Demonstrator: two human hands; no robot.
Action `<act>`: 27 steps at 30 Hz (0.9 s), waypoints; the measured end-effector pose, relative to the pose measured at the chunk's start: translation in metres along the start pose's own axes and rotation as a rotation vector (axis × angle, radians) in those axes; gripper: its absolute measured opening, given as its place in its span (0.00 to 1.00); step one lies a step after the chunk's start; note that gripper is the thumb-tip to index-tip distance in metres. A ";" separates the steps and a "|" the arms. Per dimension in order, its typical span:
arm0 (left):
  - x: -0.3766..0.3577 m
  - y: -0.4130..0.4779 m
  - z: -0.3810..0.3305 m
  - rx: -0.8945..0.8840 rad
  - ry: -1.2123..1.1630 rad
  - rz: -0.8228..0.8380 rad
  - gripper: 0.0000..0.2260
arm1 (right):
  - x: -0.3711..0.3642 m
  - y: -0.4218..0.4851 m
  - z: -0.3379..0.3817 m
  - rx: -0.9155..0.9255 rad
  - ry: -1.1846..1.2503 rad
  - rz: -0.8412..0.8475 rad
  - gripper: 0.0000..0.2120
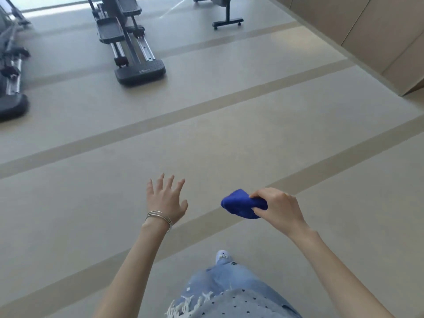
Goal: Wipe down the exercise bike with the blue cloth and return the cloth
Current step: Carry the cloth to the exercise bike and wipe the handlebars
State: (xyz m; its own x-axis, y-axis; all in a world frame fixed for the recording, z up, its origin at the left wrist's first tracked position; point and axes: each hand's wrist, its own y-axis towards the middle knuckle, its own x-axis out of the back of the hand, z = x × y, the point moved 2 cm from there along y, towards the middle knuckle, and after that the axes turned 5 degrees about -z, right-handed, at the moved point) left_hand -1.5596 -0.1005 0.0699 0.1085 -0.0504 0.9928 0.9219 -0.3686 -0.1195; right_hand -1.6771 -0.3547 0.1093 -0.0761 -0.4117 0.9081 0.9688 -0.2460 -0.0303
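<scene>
The blue cloth [241, 204] is bunched up in my right hand [277, 206], which grips it at waist height over the floor, right of centre. My left hand [166, 198] is held out flat to the left of the cloth, fingers spread, holding nothing; thin silver bangles circle its wrist. At the top edge, far ahead, stands a machine on a black T-shaped foot [227, 20]; only its base shows, so I cannot tell whether it is the exercise bike.
A dark elliptical trainer [128, 44] stands far ahead on the left, and another machine [11, 72] lies along the left edge. Beige wall panels [378, 35] run down the right. The grey floor [206, 138] with tan stripes stretches between me and the machines.
</scene>
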 end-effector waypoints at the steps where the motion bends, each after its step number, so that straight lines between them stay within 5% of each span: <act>1: 0.003 0.012 -0.005 0.008 -0.011 0.004 0.28 | 0.003 0.013 -0.002 0.010 -0.008 0.003 0.13; 14: -0.004 0.168 -0.013 -0.106 0.031 0.093 0.28 | 0.003 0.165 -0.025 -0.128 0.091 0.025 0.10; 27: 0.048 0.406 0.036 -0.189 -0.019 -0.038 0.26 | 0.015 0.398 0.017 -0.132 0.073 -0.080 0.12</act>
State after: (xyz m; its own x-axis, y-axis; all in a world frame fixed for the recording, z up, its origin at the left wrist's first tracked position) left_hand -1.1666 -0.2193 0.0693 0.0833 -0.0160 0.9964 0.8394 -0.5378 -0.0788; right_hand -1.2887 -0.4442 0.1182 -0.1731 -0.4482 0.8770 0.9200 -0.3915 -0.0185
